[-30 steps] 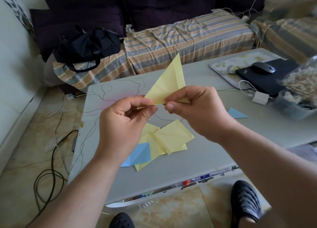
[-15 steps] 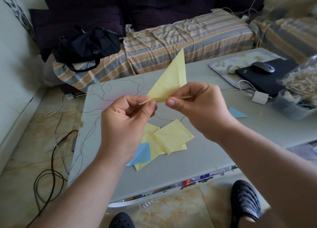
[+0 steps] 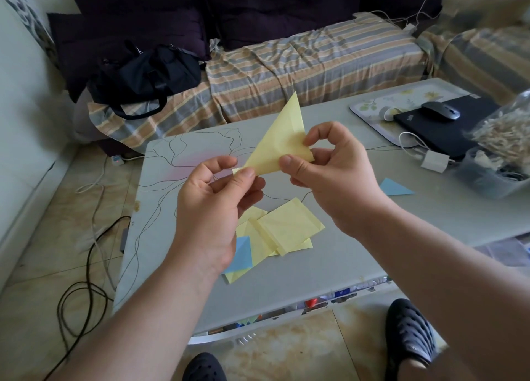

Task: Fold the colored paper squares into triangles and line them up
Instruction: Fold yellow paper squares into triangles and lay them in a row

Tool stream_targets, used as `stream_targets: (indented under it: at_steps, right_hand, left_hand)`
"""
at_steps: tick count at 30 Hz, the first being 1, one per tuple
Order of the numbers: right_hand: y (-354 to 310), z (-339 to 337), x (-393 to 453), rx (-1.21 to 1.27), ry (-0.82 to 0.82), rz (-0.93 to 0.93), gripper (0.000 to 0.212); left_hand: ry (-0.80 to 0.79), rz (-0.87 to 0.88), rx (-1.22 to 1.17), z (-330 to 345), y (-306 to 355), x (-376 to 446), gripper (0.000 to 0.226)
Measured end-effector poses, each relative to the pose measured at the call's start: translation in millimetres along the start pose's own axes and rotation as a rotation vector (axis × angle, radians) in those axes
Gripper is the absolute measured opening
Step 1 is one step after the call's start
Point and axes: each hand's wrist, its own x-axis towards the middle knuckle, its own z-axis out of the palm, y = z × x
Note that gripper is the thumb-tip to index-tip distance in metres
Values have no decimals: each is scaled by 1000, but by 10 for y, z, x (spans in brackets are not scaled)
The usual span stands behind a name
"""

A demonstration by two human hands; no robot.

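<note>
A yellow paper folded into a triangle [image 3: 282, 139] is held in the air above the grey table [image 3: 358, 254]. My left hand [image 3: 218, 205] pinches its lower left tip between thumb and forefinger. My right hand [image 3: 329, 168] pinches its right corner. Its third point sticks up toward the sofa. Below my hands, a loose pile of yellow paper squares [image 3: 289, 227] lies on the table, with a blue paper [image 3: 241, 255] partly under it. One blue folded triangle [image 3: 394, 187] lies apart on the right.
A laptop [image 3: 438, 128] with a mouse [image 3: 440, 111] on it lies on a floral tray [image 3: 370, 108] at the back right, beside a white charger [image 3: 434, 161] and a plastic tub [image 3: 487, 176]. A black bag [image 3: 146, 76] sits on the striped sofa. Cables trail over the floor at the left.
The folded edge has been pressed flat and the triangle turned to face me. My right hand slid right along the fold to the corner; my left hand kept the left tip.
</note>
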Motion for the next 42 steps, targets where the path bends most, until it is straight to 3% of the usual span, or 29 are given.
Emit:
stream_targets:
  at_steps: [6,10,12,14,17,19,22,26,29,33,38,42]
  right_hand:
    - [39,-25,55,-31,2,51,15]
    - [134,-57,83,-318,-59,26,19]
    - [195,-81,92,-590,-6,-123,14]
    - [191,-72,91,-750,123,-437,10]
    - [207,1,48,-918,89,-820,16]
    - [258,61,18,-1037,20,-863,17]
    - [287,96,29,-1086,45,-884,7]
    - [275,97,95,-1054,77,-905,5]
    - [312,81,107,-1051,31,-825,3]
    - [352,72,118,-1008,-69,-668,5]
    - [392,51,120,-936,-131,-529,4]
    - [353,9,129,-909,-143,-509,5]
  left_hand:
    - [16,-17,4,-18,-31,46,16]
    - [66,-15,59,-52,-46,75,20]
    - [102,-19,89,-78,-56,100,19]
    - [139,-17,133,-89,-74,125,18]
    - [160,-36,154,-59,-105,132,19]
    - [150,-80,110,-20,-113,115,19]
    - [137,-149,68,29,-99,61,19]
    - [100,-152,217,-19,-76,73,19]
    - [7,37,621,-137,-139,138,8]
    - [-152,633,1116,-283,-182,208,21]
    - [-217,900,1222,-326,-175,284,20]
    - [-209,953,1233,-314,-144,311,14]
